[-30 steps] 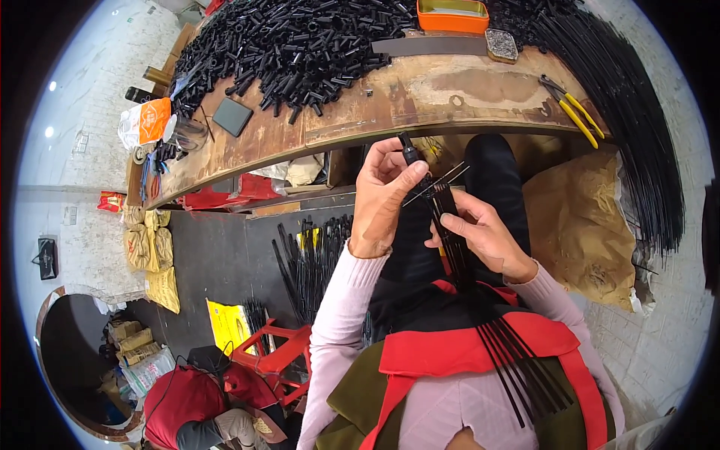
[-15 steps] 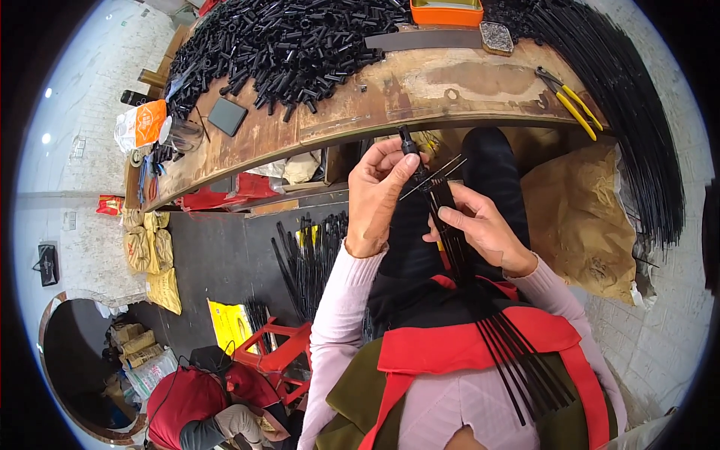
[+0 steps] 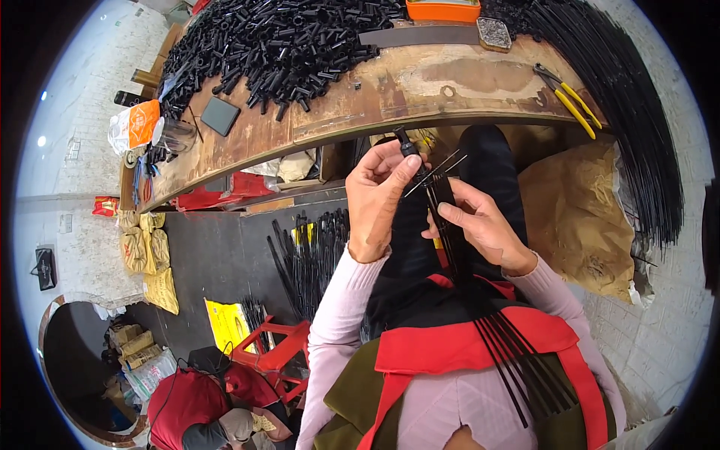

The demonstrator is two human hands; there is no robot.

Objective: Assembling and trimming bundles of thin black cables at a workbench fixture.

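Note:
Over my lap, my left hand (image 3: 375,199) is closed around a small black tube-shaped part (image 3: 406,142), thumb and fingers pinching it upright. Just below and to the right, my right hand (image 3: 484,229) grips a bundle of thin black rods (image 3: 517,349). Their upper ends meet the black part near my left fingertips. The lower ends fan out across my red-and-black apron (image 3: 450,349). A few thin bare rod ends (image 3: 448,166) stick out crosswise between my hands. How the rods join the tube part is hidden by my fingers.
The wooden bench (image 3: 330,124) holds a heap of black tube parts (image 3: 277,52), yellow-handled pliers (image 3: 572,105), an orange box (image 3: 442,10) and a small metal tin (image 3: 493,34). Long black rods (image 3: 630,112) drape off its right end. A person in red (image 3: 187,405) sits by a red stool (image 3: 277,349).
The view has shifted slightly. My left hand and the tube part are tilted a little further left, and my right hand keeps its grip on the rods.

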